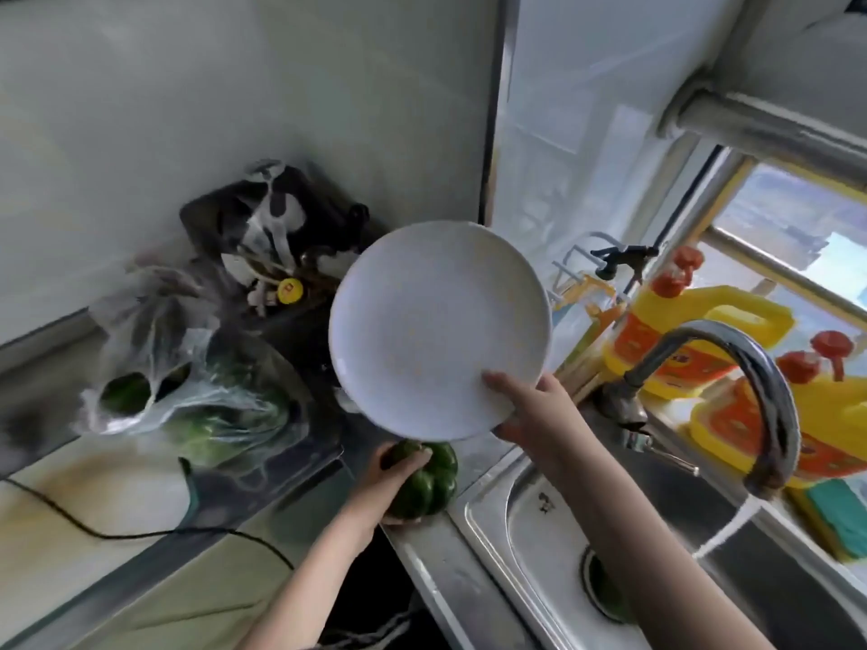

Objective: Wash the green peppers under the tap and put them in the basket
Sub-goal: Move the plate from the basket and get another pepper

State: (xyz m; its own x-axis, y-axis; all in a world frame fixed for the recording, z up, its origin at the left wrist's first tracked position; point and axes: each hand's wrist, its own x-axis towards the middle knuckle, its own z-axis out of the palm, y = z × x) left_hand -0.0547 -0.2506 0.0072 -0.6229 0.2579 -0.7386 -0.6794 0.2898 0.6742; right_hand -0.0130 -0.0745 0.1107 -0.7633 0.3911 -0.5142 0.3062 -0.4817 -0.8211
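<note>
Green pepper (424,480) cupped by left hand (394,476) fingers; right hand (530,410) fingers pinch tilted white plate (438,328) rim.

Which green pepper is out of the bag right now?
The pepper gripped by the left hand beside the sink. The others are inside the plastic bag on the counter.

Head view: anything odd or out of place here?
Yes. The right hand holds a white plate tilted in mid-air, though no basket shows. The tap runs unused while the left hand grips a green pepper.
</note>
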